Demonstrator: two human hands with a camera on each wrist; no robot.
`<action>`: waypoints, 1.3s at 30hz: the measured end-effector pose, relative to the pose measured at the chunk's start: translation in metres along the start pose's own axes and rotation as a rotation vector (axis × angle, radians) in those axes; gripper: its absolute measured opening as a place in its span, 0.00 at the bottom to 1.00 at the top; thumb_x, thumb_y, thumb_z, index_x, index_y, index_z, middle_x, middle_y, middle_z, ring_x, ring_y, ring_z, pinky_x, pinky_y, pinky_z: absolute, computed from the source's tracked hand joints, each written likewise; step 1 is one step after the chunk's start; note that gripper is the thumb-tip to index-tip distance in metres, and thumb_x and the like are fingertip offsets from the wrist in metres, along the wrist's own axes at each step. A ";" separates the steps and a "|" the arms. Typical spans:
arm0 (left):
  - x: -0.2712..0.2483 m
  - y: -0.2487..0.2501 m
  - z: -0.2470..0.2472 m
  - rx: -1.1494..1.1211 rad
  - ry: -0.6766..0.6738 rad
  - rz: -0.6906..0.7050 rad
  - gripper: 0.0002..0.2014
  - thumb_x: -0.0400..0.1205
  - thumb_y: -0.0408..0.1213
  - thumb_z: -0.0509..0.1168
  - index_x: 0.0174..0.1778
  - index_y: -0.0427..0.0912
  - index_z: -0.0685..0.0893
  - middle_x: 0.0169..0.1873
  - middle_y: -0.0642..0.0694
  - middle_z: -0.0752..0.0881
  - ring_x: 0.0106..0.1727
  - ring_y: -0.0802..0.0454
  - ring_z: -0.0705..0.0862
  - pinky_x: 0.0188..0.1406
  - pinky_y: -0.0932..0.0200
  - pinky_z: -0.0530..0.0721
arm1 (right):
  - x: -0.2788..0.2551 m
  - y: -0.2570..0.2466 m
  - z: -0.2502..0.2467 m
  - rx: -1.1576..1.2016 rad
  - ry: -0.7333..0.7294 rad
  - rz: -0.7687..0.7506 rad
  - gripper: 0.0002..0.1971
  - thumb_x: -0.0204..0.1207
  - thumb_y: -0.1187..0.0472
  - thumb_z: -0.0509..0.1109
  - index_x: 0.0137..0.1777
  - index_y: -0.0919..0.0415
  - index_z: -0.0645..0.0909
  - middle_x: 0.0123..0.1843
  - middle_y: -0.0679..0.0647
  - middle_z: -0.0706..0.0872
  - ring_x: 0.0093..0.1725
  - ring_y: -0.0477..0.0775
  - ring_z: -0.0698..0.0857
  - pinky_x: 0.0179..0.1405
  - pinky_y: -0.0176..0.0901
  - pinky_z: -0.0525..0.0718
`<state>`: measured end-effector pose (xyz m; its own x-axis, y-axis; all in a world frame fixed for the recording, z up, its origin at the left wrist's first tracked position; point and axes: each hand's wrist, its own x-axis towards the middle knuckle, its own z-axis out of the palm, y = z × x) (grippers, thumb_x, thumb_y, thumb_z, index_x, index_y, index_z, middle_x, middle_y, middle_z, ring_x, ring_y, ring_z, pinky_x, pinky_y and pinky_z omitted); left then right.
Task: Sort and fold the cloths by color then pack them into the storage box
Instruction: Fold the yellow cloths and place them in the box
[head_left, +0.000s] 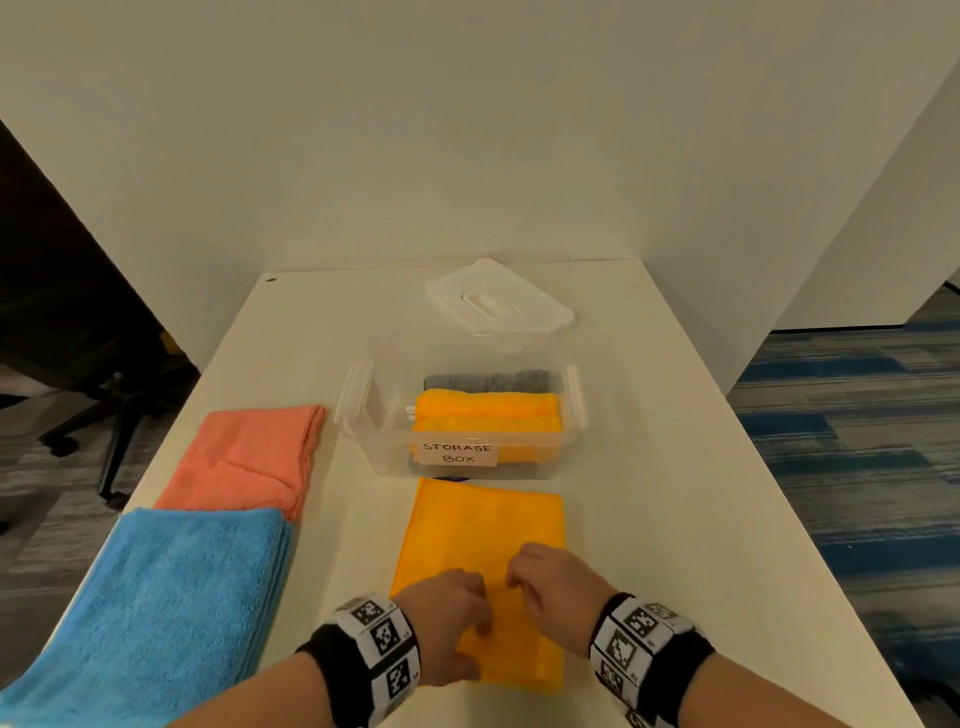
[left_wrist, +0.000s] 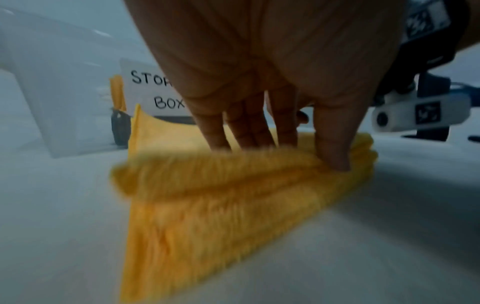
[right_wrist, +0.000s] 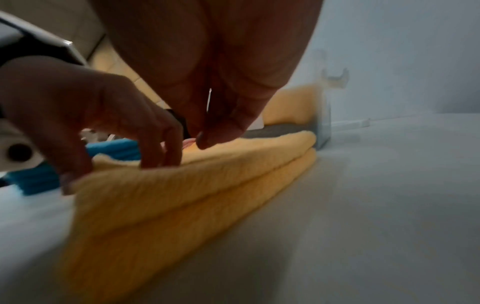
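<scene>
A folded yellow cloth (head_left: 483, 540) lies on the white table (head_left: 675, 519) just in front of the clear storage box (head_left: 353, 410). My left hand (head_left: 457, 623) pinches a raised fold at the cloth's near end; in the left wrist view the cloth (left_wrist: 207, 195) sits between the fingers (left_wrist: 233, 131) and the thumb. My right hand (head_left: 524, 577) is beside it, curled, its fingertips (right_wrist: 205, 139) pinched on the cloth's top layer (right_wrist: 207, 185). Inside the box are two folded yellow cloths (head_left: 488, 415) and a grey one (head_left: 488, 381).
A folded coral cloth (head_left: 244, 457) and a folded blue cloth (head_left: 171, 597) lie along the table's left side. The box's clear lid (head_left: 498, 301) rests behind the box. The table's right half is bare. An office chair (head_left: 93, 364) stands off the left edge.
</scene>
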<state>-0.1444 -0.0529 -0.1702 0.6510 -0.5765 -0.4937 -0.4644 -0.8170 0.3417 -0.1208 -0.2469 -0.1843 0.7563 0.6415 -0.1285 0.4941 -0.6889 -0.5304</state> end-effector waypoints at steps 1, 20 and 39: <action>0.001 0.000 0.004 0.016 -0.016 -0.012 0.21 0.77 0.48 0.71 0.62 0.44 0.80 0.63 0.44 0.74 0.64 0.44 0.72 0.64 0.48 0.74 | -0.001 -0.001 0.005 -0.020 -0.084 0.005 0.14 0.81 0.66 0.56 0.59 0.60 0.80 0.59 0.57 0.80 0.57 0.58 0.79 0.55 0.42 0.75; 0.017 -0.006 0.009 -0.144 0.234 -0.094 0.17 0.76 0.42 0.67 0.56 0.44 0.69 0.48 0.49 0.75 0.47 0.47 0.76 0.42 0.56 0.73 | 0.007 0.016 0.010 -0.053 -0.106 0.128 0.13 0.84 0.61 0.57 0.60 0.60 0.80 0.62 0.57 0.78 0.62 0.56 0.77 0.59 0.44 0.72; 0.004 -0.050 0.023 -0.025 0.334 0.085 0.25 0.83 0.55 0.45 0.60 0.42 0.77 0.71 0.50 0.65 0.48 0.43 0.82 0.49 0.57 0.80 | 0.020 0.028 0.003 0.008 -0.124 0.232 0.15 0.85 0.46 0.55 0.62 0.54 0.73 0.51 0.45 0.71 0.47 0.48 0.72 0.46 0.43 0.69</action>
<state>-0.1323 -0.0146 -0.2073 0.7731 -0.6098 -0.1747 -0.5133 -0.7632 0.3924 -0.0929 -0.2519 -0.2046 0.7903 0.5034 -0.3494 0.3097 -0.8202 -0.4810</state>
